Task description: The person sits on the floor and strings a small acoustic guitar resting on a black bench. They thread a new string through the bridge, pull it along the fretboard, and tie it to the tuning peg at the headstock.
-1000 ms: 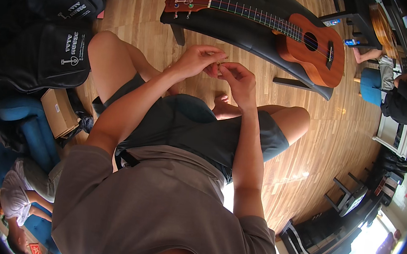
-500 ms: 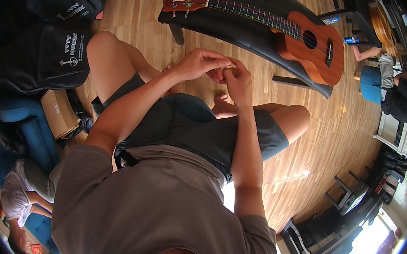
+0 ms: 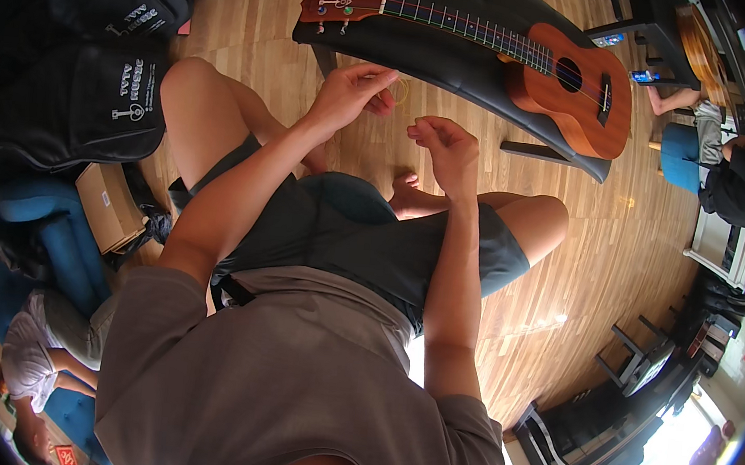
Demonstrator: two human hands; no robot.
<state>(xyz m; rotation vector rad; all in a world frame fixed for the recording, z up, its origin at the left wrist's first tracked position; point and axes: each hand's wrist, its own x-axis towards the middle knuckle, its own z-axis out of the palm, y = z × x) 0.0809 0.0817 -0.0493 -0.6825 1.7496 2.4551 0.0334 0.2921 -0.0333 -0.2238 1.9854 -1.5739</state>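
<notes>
My left hand [image 3: 356,98] is raised in front of the bench, thumb and fingers pinched together. A thin yellowish strand [image 3: 404,95] curls beside its fingertips and seems to be held there. Apart from it, lower and to the right, my right hand [image 3: 448,155] has its fingers curled in with the tips pressed together. Whether anything is between them is too small to tell. Beyond both hands a brown ukulele [image 3: 583,93] lies face up on a black padded bench [image 3: 460,72], its head to the left and its body to the right. Neither hand touches it.
Black instrument bags [image 3: 71,105] stand at the left, above an open cardboard box [image 3: 108,207] and a blue sofa [image 3: 74,258]. One person [image 3: 33,361] sits at the lower left, another [image 3: 736,178] at the far right by a blue stool [image 3: 680,155]. Wooden floor [image 3: 601,281] lies to the right.
My hands were together and have come apart. The left one has moved slightly up, the right one slightly right and down. The thin strand now shows by the left fingertips.
</notes>
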